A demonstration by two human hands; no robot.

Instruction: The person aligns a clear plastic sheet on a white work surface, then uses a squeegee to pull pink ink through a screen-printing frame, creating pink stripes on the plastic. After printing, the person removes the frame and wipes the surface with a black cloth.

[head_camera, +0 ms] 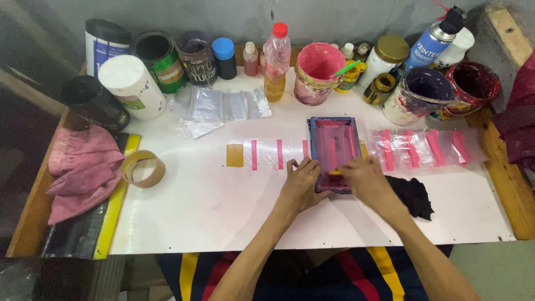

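A: What is seen nearest the edge of the white table [223,217]?

B: Two forearms are stretched over it. The left hand [300,185] is laid flat, fingers spread, against the left side of a small framed screen [333,151] that is coated in pink ink. The right hand [365,179] is curled over the near end of the frame, and something small and yellow is pinched in its fingers.

A: And beside the frame?

B: A black rag [413,195] is found just right of it. Clear bags with pink stripes [423,147] are laid to the right, and more striped bags [273,154] to the left. A roll of tape [143,168] and a pink cloth [83,170] are seen further left.

A: Further back?

B: Paint cans, bottles and a pink-stained bucket [319,72] are lined along the wall.
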